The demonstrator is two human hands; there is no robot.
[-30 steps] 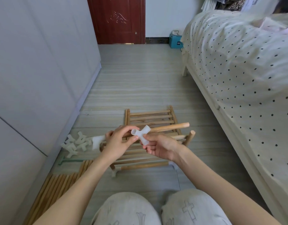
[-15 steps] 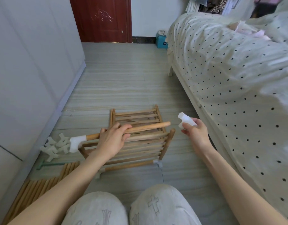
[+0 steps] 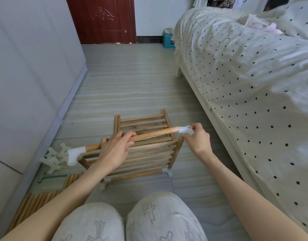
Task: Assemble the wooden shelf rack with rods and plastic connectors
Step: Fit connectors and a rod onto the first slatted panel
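A partly built wooden shelf rack with slatted shelves stands on the floor in front of my knees. My left hand grips a wooden rod held level above the rack. A white plastic connector caps the rod's left end. My right hand pinches a second white connector that sits against the rod's right end. Just below it an upright post of the rack stands bare at its top.
Spare white connectors lie in a heap by the grey wardrobe on the left. A green tool and a row of loose rods lie near it. The dotted bed runs along the right.
My right hand carried the connector out to the right, then brought it onto the right end of the rod. My left hand kept hold of the rod.
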